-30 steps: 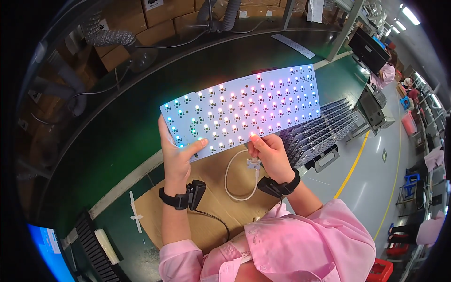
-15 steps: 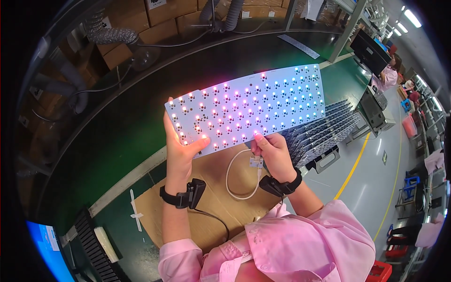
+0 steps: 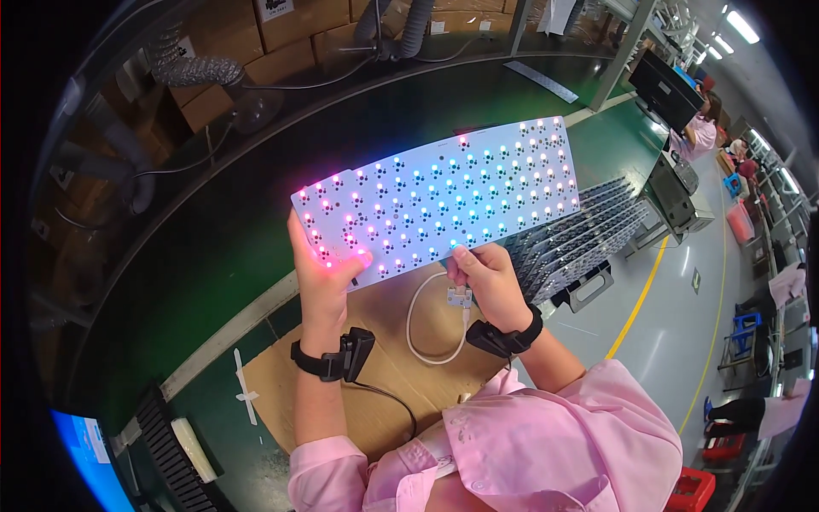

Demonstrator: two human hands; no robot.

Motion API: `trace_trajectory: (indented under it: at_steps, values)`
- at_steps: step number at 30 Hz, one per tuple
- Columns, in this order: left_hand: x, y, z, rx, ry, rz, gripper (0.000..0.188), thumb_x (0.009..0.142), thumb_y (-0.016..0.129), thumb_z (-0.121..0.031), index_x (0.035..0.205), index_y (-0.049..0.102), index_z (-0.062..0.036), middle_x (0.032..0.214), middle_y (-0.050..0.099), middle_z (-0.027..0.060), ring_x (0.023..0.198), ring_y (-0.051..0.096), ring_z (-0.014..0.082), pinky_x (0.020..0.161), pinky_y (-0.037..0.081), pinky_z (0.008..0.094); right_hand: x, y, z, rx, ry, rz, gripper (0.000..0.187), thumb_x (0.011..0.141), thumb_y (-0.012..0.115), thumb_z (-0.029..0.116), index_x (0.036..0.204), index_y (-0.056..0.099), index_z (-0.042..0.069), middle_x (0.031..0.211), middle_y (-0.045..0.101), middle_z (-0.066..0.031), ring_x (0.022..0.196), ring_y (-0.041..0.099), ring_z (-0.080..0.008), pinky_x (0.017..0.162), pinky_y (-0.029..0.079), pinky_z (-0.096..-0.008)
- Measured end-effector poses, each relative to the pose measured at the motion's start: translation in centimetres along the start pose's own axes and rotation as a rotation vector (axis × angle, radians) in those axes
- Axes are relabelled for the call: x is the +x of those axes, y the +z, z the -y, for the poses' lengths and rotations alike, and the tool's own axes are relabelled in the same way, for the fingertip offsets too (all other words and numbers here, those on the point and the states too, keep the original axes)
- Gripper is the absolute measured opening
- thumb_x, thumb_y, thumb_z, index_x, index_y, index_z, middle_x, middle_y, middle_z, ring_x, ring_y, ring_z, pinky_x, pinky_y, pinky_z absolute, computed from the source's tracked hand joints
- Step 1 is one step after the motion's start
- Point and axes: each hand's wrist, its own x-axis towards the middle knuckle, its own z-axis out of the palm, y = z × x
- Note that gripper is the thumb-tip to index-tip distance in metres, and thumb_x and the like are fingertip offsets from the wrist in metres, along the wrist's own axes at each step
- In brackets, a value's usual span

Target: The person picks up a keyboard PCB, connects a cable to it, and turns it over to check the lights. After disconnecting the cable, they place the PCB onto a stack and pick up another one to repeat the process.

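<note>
A white keyboard circuit board (image 3: 435, 200) with rows of glowing lights, pink at both ends and blue in the middle, is held up and tilted in front of me. My left hand (image 3: 324, 264) grips its lower left corner, thumb on the face and fingers behind. At the lower edge, my right hand (image 3: 488, 277) pinches the board, thumb in front. Just below that hand hangs a small connector board (image 3: 459, 296) on a looped white cable (image 3: 411, 328). The fingers behind the board are hidden.
Beneath my arms lies a cardboard sheet (image 3: 375, 333) on the green bench. A rack of several upright circuit boards (image 3: 580, 239) stands at the right. Another board (image 3: 542, 82) lies farther back. A black slotted rack (image 3: 175, 452) sits at lower left, and a monitor (image 3: 665, 90) stands far right.
The keyboard board has shifted slightly left with both hands. Its lights have changed colour: the left end turned from whitish to pink and red, the middle from pink to blue.
</note>
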Motion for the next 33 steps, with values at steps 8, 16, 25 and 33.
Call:
trace_trajectory:
  at_steps: [8,16,25,33]
  values:
    - [0.0,0.2,-0.1,0.004,-0.006,-0.031,0.084,0.058,0.059,0.012,0.132,0.025,-0.0075,0.119,0.042,0.0069,0.111,0.044,0.0186,0.094,0.040,0.0331,-0.1,0.0,-0.1,-0.010,0.006,-0.001,0.028,0.091,0.049,0.019,0.071,0.057,0.000,0.068,0.055,-0.0030,0.061,0.046,-0.0085,0.058,0.038,-0.0226]
    - [0.3,-0.6,0.5,0.026,-0.001,-0.036,0.085,0.055,0.060,0.009,0.131,0.027,-0.0078,0.119,0.042,0.0066,0.111,0.044,0.0202,0.096,0.036,0.0338,0.2,0.1,0.0,-0.052,0.014,0.026,0.031,0.090,0.052,0.023,0.068,0.057,0.001,0.065,0.053,-0.0004,0.061,0.045,-0.0066,0.058,0.036,-0.0208]
    - [0.4,-0.6,0.8,0.029,0.005,-0.082,0.085,0.054,0.061,0.007,0.131,0.028,-0.0072,0.119,0.043,0.0069,0.111,0.043,0.0209,0.096,0.035,0.0334,1.0,0.0,-0.7,-0.088,0.057,0.033,0.034,0.089,0.053,0.026,0.064,0.057,0.002,0.061,0.052,0.0013,0.057,0.043,-0.0051,0.054,0.034,-0.0195]
    - [0.4,-0.8,0.8,0.038,0.012,-0.054,0.083,0.055,0.059,0.007,0.131,0.028,-0.0063,0.118,0.043,0.0068,0.109,0.045,0.0196,0.094,0.037,0.0324,0.9,0.3,-0.6,-0.071,0.036,0.031,0.035,0.089,0.055,0.028,0.065,0.058,0.003,0.062,0.052,0.0016,0.057,0.044,-0.0047,0.054,0.034,-0.0192]
